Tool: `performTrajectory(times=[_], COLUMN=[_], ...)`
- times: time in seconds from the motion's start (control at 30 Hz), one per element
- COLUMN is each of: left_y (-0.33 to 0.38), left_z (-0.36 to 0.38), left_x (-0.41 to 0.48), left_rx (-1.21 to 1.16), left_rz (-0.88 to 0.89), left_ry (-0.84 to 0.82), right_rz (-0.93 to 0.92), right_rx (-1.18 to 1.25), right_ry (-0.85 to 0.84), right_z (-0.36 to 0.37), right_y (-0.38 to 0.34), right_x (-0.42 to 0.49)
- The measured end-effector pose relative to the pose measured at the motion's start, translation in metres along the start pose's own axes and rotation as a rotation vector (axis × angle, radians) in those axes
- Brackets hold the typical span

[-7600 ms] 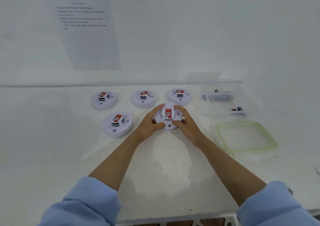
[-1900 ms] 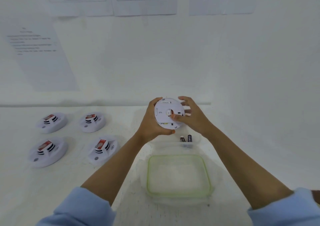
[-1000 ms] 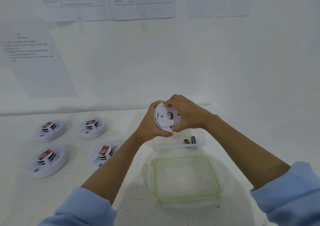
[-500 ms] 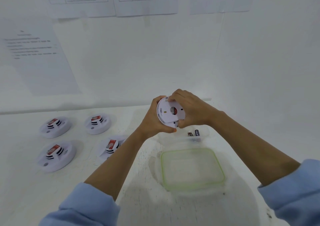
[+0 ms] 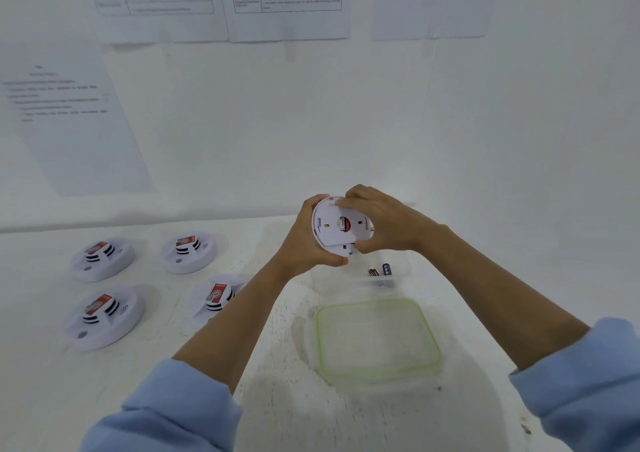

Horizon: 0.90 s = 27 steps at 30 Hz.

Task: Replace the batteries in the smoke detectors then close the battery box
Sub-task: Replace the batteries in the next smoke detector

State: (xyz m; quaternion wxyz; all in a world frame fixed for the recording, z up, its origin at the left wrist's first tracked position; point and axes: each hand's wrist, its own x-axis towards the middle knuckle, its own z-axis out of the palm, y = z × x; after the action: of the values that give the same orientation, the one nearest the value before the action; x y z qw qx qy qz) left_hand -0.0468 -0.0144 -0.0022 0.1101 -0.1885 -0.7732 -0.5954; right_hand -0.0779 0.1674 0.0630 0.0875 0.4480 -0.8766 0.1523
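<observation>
White smoke detector (image 5: 337, 228) held above counter (image 5: 277, 365) far edge, over open battery box (image 5: 403, 271); left hand (image 5: 304, 244) fingers curled round rim, right hand (image 5: 388, 223) fingers gripping back cover; slipping twist could drop it.

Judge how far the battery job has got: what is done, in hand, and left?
Done: the green-rimmed clear lid lies off the clear plastic battery box. In hand: left hand and right hand grip one round white smoke detector, back towards the camera. Left: four white detectors on the table look untouched; box not yet closed.
</observation>
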Motion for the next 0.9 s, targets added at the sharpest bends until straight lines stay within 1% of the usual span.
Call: performTrajectory(times=[0.13,0.27,0.37,0.5,0.63,0.7,0.83,0.9], left_y=[-0.003,-0.005,-0.002,0.001,0.002,0.004,0.011,0.015], left_z=[0.002,-0.001,-0.002,-0.002,-0.005,-0.008,-0.011,-0.009], left_x=[0.002,0.003,0.003,0.0,-0.01,-0.019,-0.037,-0.045], left_rx=[0.024,0.061,0.088,0.149,0.13,0.099,0.084,0.086], left_rz=[-0.004,-0.007,0.001,0.014,0.007,-0.004,-0.044,-0.06], left_ry=[0.01,0.016,0.013,0.012,0.035,0.068,0.121,0.145], right_rz=[0.032,-0.026,-0.024,0.054,0.196,0.238,0.283,0.283], right_rx=[-0.007,-0.052,-0.024,0.101,0.367,0.422,0.459,0.427], right_ry=[-0.058,-0.036,-0.02,-0.024,-0.032,-0.081,-0.29,-0.377], right_z=[-0.001,0.005,0.006,0.005,0.002,0.001,0.005,0.013], right_y=[0.004,0.004,0.005,0.002,-0.006,-0.01,-0.026,-0.031], right_x=[0.002,0.005,0.006,0.0,-0.025,-0.041,-0.073,-0.088])
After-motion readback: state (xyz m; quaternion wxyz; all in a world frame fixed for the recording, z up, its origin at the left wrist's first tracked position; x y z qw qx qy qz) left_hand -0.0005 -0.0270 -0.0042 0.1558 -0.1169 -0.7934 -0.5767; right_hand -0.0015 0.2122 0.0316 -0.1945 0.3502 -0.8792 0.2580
